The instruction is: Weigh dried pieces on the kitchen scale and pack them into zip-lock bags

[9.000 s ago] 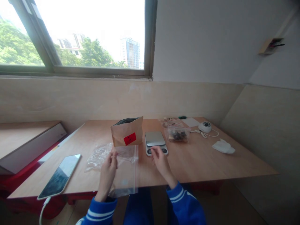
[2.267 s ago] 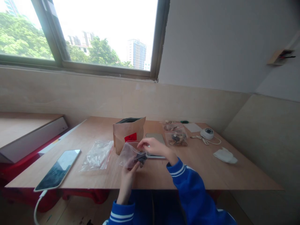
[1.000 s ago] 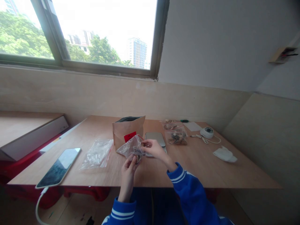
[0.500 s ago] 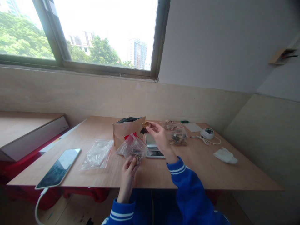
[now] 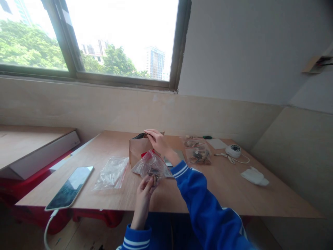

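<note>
My left hand (image 5: pixel 143 191) pinches the lower part of a clear zip bag (image 5: pixel 151 163), which has brown and dark pieces at its bottom and a red seal strip. Behind it stands a brown paper bag (image 5: pixel 134 152) with its dark mouth open at the top. My right hand (image 5: pixel 158 141) reaches over to that mouth, fingers bent down at the rim. A brown dried piece (image 5: pixel 145 136) shows just under its fingertips, partly hidden. A digital scale (image 5: pixel 179 156) is largely covered by the right forearm and the zip bag.
Flat clear plastic bags (image 5: pixel 110 173) and a phone (image 5: pixel 70 187) on a white cable lie at left. Filled zip bags (image 5: pixel 199 156), a green-handled tool (image 5: pixel 207 137), a white dome camera (image 5: pixel 233 150) and a white tissue (image 5: pixel 254 176) lie at right. The table (image 5: pixel 221 194) ends at the wall.
My right hand has moved left and up with the brown dried piece, from beside the paper bag to its mouth. The left hand keeps hold of the zip bag. The view has shifted slightly.
</note>
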{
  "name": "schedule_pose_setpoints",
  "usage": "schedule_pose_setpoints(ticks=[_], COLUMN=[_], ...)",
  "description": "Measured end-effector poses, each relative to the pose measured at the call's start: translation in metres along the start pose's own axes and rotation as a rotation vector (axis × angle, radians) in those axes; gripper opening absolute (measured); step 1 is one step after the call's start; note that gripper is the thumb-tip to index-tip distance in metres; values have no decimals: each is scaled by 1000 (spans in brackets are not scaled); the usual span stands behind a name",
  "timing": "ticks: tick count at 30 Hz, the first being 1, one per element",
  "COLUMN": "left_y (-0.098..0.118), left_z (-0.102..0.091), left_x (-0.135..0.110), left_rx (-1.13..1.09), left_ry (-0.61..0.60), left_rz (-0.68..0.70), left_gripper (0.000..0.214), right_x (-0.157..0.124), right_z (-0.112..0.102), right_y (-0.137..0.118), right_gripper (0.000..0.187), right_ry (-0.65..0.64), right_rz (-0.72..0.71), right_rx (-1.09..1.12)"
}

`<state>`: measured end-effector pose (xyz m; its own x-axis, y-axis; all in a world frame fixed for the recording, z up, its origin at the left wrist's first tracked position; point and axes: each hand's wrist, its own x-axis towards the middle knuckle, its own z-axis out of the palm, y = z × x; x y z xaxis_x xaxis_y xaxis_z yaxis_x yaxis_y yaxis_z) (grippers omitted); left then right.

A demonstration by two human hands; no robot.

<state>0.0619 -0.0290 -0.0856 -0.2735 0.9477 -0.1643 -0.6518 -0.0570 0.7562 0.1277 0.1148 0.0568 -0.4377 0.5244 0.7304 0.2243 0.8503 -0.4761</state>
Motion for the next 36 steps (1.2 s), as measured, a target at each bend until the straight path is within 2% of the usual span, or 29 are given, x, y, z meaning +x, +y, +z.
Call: schedule_pose_setpoints(ticks=[2,5,9,14,17,19,24,27,32,36], left_y=[-1,-3,-2,2,5,7,14,14,9,5], left_z=[-2,-4,-3,3,6,7,9,8,2,-3], left_x=[1,2,4,-2,-5,-7,-8,-7,-5,-3], left_rx=[-12,-34,-22,25,61,83,116,121,282,371], left_ry=[14,33,32,56,47,28,-20,-36,35,77], left_rz=[-7,-14,6,74,95,103,115,108,213,310], left_gripper=[40,40,39,42,45,44,48,49,41,33], right_x=[-3,-9,-27,-67,-88,-98,-114,-121,-132,-134], right_z=[-2,-12,-31,-41,-37,-34,-27,-21,-7,-4], right_y=[-4,-16,-29,-27,-18,-13,-8,-7,2,4], right_gripper=[34,38,25,20,6,15,31,43,56,54], right_ry=[-15,29,73,-220,-219,-204,-342,-288,-240,-283], right_rz=[-36,-45,89,391,493,529,593,625,697,684], right_rx=[-55,-78,38,162,158,200,349,434,561,629])
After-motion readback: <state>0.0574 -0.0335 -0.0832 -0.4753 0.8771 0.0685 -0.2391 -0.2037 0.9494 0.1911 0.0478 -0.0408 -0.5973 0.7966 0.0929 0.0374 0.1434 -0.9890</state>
